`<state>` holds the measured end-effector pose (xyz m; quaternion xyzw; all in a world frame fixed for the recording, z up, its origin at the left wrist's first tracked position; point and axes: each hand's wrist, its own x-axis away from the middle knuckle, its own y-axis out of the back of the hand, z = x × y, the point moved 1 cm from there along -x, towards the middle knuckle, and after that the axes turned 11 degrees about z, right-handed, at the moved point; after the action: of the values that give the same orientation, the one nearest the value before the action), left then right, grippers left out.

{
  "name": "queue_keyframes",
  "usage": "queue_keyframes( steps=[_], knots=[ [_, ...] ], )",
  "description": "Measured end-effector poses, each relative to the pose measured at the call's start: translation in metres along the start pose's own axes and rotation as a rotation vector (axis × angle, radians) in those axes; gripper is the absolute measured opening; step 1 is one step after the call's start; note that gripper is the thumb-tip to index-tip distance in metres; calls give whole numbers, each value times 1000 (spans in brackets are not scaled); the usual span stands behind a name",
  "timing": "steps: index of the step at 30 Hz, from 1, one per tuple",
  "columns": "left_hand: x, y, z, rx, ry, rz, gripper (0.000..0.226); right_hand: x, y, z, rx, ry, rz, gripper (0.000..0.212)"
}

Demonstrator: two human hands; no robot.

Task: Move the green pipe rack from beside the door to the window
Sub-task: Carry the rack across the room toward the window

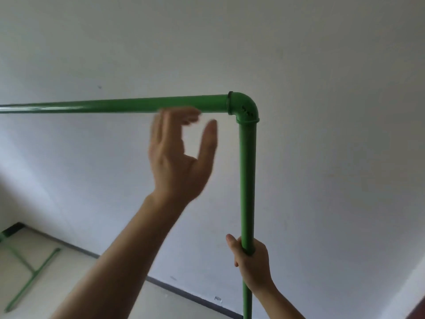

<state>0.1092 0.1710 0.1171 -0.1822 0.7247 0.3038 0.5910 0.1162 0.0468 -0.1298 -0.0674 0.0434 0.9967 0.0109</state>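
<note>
Grasping step. Right hand (251, 261) clenched round upright post of green pipe rack (248, 171). Left hand (179, 155) released, fingers spread, just under top bar, left of elbow joint (243, 107). Next, likely: close left hand on bar, lift, carry toward window.

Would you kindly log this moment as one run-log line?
right hand: shut on upright post of green pipe rack | left hand: open, just under top bar, near elbow joint
</note>
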Motion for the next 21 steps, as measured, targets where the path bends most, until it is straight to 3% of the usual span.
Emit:
queue_keyframes(
  steps=[2, 4, 7, 9, 21],
  knots=[
    [-21, 15, 3, -157, -65, -132, 22, -1, 2, 9, -9, 60, 22, 62],
    [-44, 25, 17, -360, -40, -114, 34, 0, 2, 19, -12, 120, 56, 60],
    [-65, 30, 42, -548, 159, 232, 73, 1, 2, 29, -46, 122, 115, 60],
    [-67, 29, 51, -576, 291, 366, 86, 3, 2, 34, -72, 105, 139, 59],
    [-69, 96, 40, -718, 246, 398, 39, 32, -42, 46, -142, 185, 174, 61]
  ],
)
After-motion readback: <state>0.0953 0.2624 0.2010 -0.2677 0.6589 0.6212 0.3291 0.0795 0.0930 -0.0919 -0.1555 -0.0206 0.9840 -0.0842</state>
